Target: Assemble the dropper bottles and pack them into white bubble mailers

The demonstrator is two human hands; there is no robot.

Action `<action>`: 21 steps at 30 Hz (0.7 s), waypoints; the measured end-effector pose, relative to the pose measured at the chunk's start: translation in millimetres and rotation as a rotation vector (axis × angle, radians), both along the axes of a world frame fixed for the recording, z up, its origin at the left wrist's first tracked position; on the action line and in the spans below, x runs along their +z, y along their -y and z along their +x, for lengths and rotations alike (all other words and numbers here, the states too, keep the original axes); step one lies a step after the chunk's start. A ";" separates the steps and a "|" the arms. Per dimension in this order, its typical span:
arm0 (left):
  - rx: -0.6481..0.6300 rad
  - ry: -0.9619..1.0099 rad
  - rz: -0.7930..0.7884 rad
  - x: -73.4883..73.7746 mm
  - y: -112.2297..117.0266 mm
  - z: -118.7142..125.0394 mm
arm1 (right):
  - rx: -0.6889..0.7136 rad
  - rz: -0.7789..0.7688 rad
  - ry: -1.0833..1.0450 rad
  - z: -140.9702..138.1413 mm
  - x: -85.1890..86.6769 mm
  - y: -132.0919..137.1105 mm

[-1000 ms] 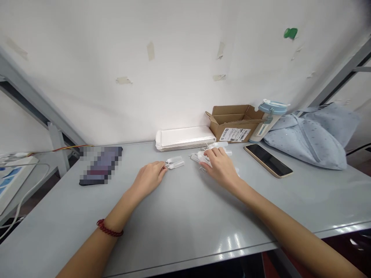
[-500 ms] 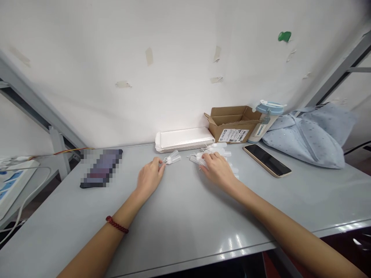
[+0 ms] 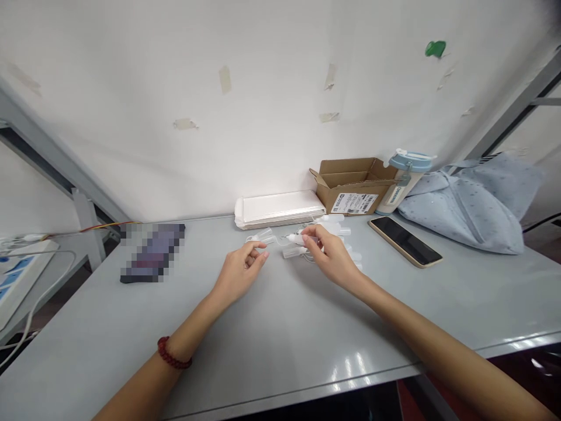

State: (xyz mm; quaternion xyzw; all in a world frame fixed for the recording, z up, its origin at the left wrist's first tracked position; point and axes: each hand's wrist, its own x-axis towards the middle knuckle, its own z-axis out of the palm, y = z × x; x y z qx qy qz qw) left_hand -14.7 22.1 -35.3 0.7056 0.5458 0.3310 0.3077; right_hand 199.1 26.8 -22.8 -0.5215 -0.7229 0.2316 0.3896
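Observation:
My right hand pinches a small translucent plastic bottle by its body, the white cap pointing left. A thin clear strand or loop shows at the cap's end. Under and beside this hand lie several more small bottles, partly hidden by the fingers. My left hand is off to the left, its fingers curved and apart with nothing visible in them. Just beyond its fingertips lie similar bottles, partly covered by the hand. A dark red bracelet circles the left wrist.
A flat white box lies against the wall, beside an open cardboard box. Rightward stand a blue-lidded cup, a phone and a pale blue fabric bag. A blurred dark object rests at left, near a power strip.
My right hand has picked a bottle out of the group and lifted it slightly. My left hand has moved right and nearer, its fingers leaving the bottles they were at.

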 end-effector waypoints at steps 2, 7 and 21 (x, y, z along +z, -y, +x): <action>-0.024 0.079 -0.068 2.1 2.7 3.3 | 0.029 -0.026 -0.050 -0.8 0.9 1.4; -0.038 0.221 -0.158 5.1 2.4 4.8 | 0.113 -0.034 -0.104 -3.0 1.9 5.5; -0.047 0.320 -0.164 14.9 5.8 5.4 | 0.180 -0.029 -0.081 -7.9 2.2 9.1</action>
